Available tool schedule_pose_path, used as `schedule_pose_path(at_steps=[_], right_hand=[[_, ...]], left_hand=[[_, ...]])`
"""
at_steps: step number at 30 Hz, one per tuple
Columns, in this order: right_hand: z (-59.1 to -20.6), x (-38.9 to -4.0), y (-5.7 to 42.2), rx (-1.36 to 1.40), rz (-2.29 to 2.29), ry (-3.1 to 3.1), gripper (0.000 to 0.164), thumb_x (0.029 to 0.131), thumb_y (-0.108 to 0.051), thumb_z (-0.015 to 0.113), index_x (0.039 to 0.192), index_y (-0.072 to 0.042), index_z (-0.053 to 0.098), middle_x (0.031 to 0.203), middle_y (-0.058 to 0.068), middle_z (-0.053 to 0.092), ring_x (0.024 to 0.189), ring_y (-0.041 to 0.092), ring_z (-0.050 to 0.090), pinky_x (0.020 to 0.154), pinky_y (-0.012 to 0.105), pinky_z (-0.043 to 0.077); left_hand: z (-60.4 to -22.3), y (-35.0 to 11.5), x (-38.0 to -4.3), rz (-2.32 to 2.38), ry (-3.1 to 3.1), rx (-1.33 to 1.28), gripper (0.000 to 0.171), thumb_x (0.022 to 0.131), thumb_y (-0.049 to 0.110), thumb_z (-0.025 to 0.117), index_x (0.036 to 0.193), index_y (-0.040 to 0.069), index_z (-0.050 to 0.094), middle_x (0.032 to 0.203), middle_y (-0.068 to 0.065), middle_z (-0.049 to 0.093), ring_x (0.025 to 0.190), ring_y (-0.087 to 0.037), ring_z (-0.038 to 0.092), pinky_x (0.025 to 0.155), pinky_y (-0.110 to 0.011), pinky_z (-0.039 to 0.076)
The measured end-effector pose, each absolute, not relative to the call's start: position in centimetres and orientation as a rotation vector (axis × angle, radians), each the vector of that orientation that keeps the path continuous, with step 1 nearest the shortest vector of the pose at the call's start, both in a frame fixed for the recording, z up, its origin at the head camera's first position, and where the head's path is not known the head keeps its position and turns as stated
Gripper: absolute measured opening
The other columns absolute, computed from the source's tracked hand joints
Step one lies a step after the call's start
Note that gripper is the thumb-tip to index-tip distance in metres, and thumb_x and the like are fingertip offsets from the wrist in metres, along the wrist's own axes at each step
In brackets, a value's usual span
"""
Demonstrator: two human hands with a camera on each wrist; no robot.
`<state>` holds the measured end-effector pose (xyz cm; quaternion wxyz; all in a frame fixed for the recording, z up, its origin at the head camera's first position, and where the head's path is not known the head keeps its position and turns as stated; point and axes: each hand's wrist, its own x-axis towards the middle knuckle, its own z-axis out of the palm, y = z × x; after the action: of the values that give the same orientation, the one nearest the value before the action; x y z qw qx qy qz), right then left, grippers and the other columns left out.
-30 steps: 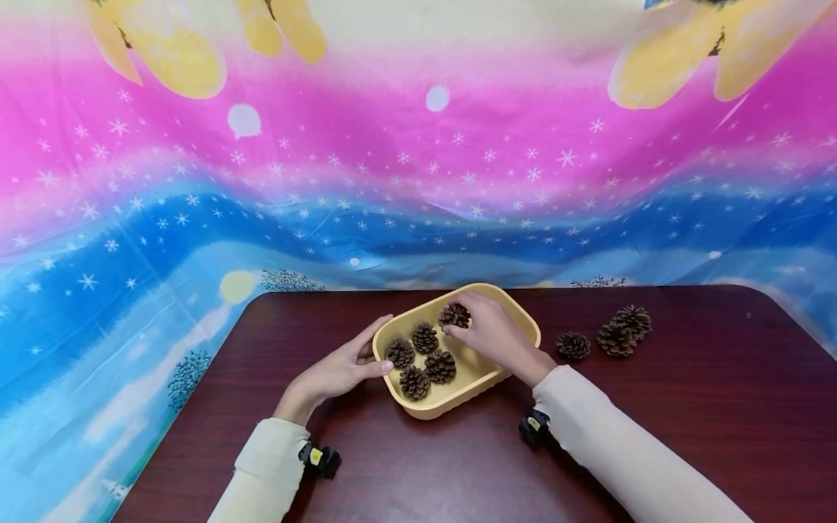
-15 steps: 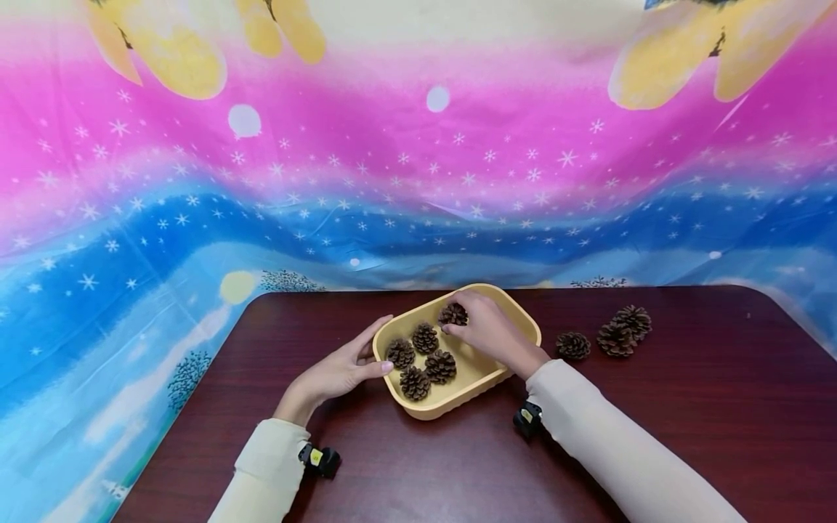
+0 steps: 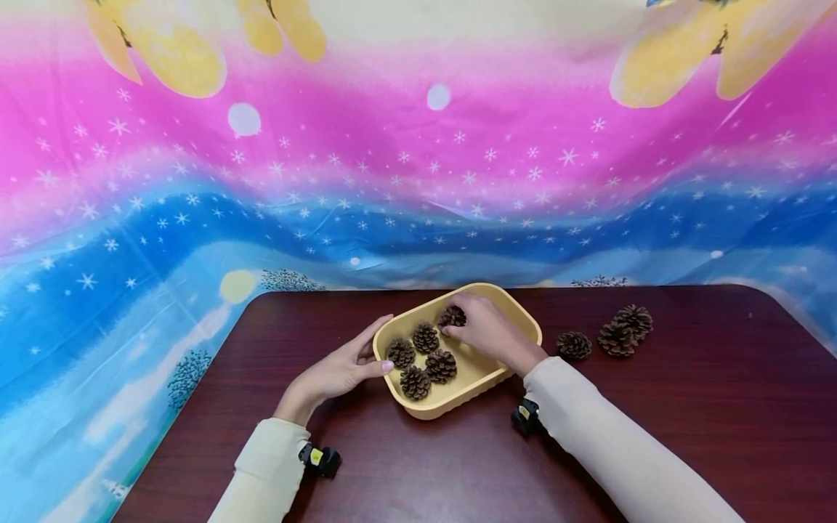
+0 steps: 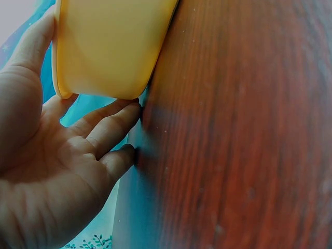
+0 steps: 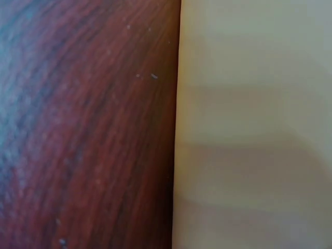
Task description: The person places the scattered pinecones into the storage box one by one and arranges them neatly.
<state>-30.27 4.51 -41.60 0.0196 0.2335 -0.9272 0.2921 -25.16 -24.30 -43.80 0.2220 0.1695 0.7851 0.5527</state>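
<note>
A pale yellow rectangular container (image 3: 484, 370) stands at an angle on the table, with several brown pine cones (image 3: 441, 367) at its left end. My left hand (image 3: 336, 372) holds that end, thumb at the rim and fingers along the outside; the left wrist view shows the same hand (image 4: 62, 155) against the container's outer wall (image 4: 114, 46). Inside the far side, my right hand (image 3: 490, 330) grips another pine cone (image 3: 452, 317), partly hidden by the fingers. The right wrist view shows only the container's side (image 5: 254, 119) close up, without the hand.
On the dark red wooden table (image 3: 418, 479), a single pine cone (image 3: 574, 346) lies right of the container. Farther right, more pine cones (image 3: 617, 339) touch each other. A colourful snowflake-printed cloth (image 3: 418, 181) hangs behind the table's far edge.
My right hand and forearm have shifted slightly left, with the gripped pine cone moving a little the same way inside the container. My left hand and the container stay put.
</note>
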Motion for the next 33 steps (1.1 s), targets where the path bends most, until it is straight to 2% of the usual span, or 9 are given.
schedule_pose_path(at_steps=[11, 18, 23, 30, 33], right_hand=[[-41.80, -30.49, 4.41, 0.738, 0.899, -2.927, 0.033, 0.092, -0.017, 0.081, 0.121, -0.007, 0.071, 0.125, 0.012, 0.074, 0.121, 0.032, 0.067, 0.109, 0.048, 0.052], [-41.81, -30.42, 4.36, 0.722, 0.882, -2.966, 0.034, 0.092, -0.018, 0.081, 0.124, -0.009, 0.071, 0.128, 0.012, 0.073, 0.123, 0.032, 0.066, 0.110, 0.049, 0.051], [-41.95, -30.49, 4.37, 0.729, 0.867, -2.975, 0.038, 0.093, -0.018, 0.080, 0.127, -0.008, 0.069, 0.131, 0.014, 0.071, 0.125, 0.033, 0.065, 0.112, 0.049, 0.050], [-42.18, -30.68, 4.35, 0.758, 0.871, -2.962, 0.036, 0.092, -0.017, 0.080, 0.125, -0.008, 0.069, 0.127, 0.013, 0.072, 0.121, 0.032, 0.067, 0.111, 0.050, 0.050], [-42.19, -30.62, 4.35, 0.759, 0.879, -2.964, 0.038, 0.092, -0.018, 0.081, 0.126, -0.008, 0.069, 0.127, 0.013, 0.072, 0.122, 0.032, 0.066, 0.111, 0.049, 0.050]], left_hand=[[-43.73, -24.17, -25.11, 1.525, 2.174, 0.461, 0.090, 0.103, 0.019, 0.068, 0.170, 0.031, 0.010, 0.172, -0.017, 0.028, 0.148, -0.044, 0.044, 0.122, -0.057, 0.035], [-43.70, -24.11, -25.10, 1.526, 2.175, 0.433, 0.089, 0.103, 0.017, 0.068, 0.169, 0.038, 0.013, 0.173, -0.014, 0.025, 0.150, -0.043, 0.042, 0.123, -0.056, 0.034], [-43.65, -24.16, -25.12, 1.516, 2.181, 0.453, 0.088, 0.104, 0.019, 0.067, 0.169, 0.035, 0.011, 0.172, -0.018, 0.026, 0.150, -0.045, 0.041, 0.122, -0.056, 0.035], [-43.72, -24.20, -25.18, 1.522, 2.172, 0.448, 0.088, 0.103, 0.019, 0.069, 0.168, 0.039, 0.013, 0.172, -0.015, 0.026, 0.150, -0.043, 0.042, 0.122, -0.055, 0.035], [-43.74, -24.20, -25.19, 1.514, 2.180, 0.461, 0.089, 0.103, 0.020, 0.068, 0.169, 0.036, 0.012, 0.172, -0.015, 0.026, 0.149, -0.043, 0.043, 0.122, -0.055, 0.036]])
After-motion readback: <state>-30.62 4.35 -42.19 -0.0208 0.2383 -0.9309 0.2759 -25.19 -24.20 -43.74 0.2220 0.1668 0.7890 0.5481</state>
